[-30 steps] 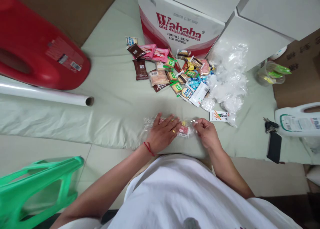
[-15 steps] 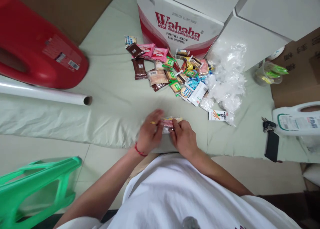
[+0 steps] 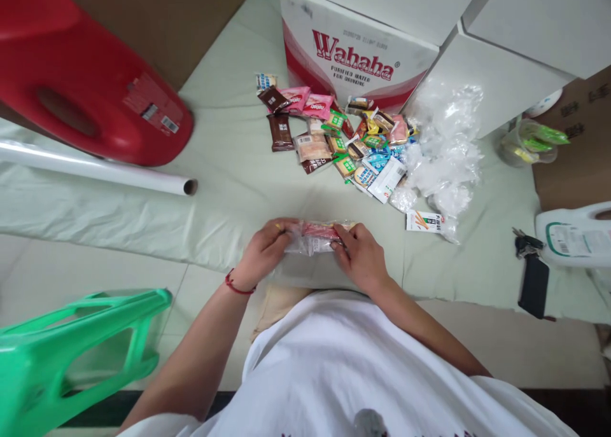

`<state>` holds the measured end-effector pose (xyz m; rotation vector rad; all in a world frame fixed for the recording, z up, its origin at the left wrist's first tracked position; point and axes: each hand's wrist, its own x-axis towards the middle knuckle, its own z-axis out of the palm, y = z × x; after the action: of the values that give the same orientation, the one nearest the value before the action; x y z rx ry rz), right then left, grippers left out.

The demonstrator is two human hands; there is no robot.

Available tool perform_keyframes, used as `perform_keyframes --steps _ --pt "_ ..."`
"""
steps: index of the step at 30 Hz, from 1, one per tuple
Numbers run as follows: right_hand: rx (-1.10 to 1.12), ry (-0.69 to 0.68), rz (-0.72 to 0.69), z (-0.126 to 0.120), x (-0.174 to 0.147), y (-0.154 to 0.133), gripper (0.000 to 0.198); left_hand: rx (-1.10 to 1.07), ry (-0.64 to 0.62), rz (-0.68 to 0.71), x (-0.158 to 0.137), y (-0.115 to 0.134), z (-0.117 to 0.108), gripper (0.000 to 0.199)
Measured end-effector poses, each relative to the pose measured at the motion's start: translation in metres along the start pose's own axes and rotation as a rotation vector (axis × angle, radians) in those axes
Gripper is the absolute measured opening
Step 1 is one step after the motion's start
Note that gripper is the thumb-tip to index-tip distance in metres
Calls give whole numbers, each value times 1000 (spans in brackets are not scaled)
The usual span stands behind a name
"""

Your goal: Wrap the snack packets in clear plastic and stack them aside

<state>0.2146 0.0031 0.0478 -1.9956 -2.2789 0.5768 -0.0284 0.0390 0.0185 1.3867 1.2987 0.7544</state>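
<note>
Between my hands is a small clear plastic bag (image 3: pixel 312 243) with wrapped snacks inside, one of them red. My left hand (image 3: pixel 267 246), wearing a ring and a red wrist cord, pinches the loose left end of the bag. On the other side, my right hand (image 3: pixel 363 256) grips the filled end, thumb and fingers closed over the snacks. Just beyond lies a loose pile of wrapped snacks (image 3: pixel 346 144) in pink, brown, green and blue packets. To its right sits a heap of clear plastic bags (image 3: pixel 446 151), with a white snack packet (image 3: pixel 422 221) at its near edge.
A Wahaha carton (image 3: pixel 358 49) stands behind the snacks. At left are a red jug (image 3: pixel 109 100) and a white roll (image 3: pixel 95 168); a green stool (image 3: pixel 86 348) is below. Toward the right are a plastic cup (image 3: pixel 518 144), keys with a black case (image 3: pixel 532 284) and a white bottle (image 3: pixel 577 236).
My left hand has moved left, away from my right hand, stretching out the bag's clear end. My right hand keeps its grip. The whole view has shifted slightly.
</note>
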Motion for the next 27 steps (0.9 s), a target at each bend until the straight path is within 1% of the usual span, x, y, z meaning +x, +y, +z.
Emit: perform_keyframes --steps 2,4,5,7,9,11,13,15,17,19,22,24,27 --pt "24 11 3 2 0 2 47 -256 -51 -175 0 9 1 27" --pt "45 28 3 3 0 3 46 -481 -31 -347 0 12 -1 33" --pt "52 34 1 4 0 5 46 -555 -3 -412 0 13 -2 36" --pt "64 45 -4 5 0 7 45 -605 43 -494 0 14 -5 44" --pt "77 49 -11 5 1 8 44 -587 51 -534 -2 16 -4 52" --pt "86 51 -15 5 2 9 44 -552 22 -557 -3 20 1 54" --pt "89 51 -13 5 2 10 44 -502 16 -550 -2 23 9 50" --pt "88 45 -8 4 3 9 44 -448 49 -524 1 23 15 41" --pt "83 34 -6 4 3 9 44 -390 93 -510 4 22 16 32" --pt "77 26 -7 3 3 8 44 -307 125 -495 6 19 11 27" --pt "77 16 -10 3 3 8 42 -190 212 -456 6 16 -4 25" --pt "79 12 -12 3 3 8 41 -171 244 -447 4 15 -15 28" --pt "82 16 -25 4 2 9 42 -206 226 -443 1 15 -24 33"
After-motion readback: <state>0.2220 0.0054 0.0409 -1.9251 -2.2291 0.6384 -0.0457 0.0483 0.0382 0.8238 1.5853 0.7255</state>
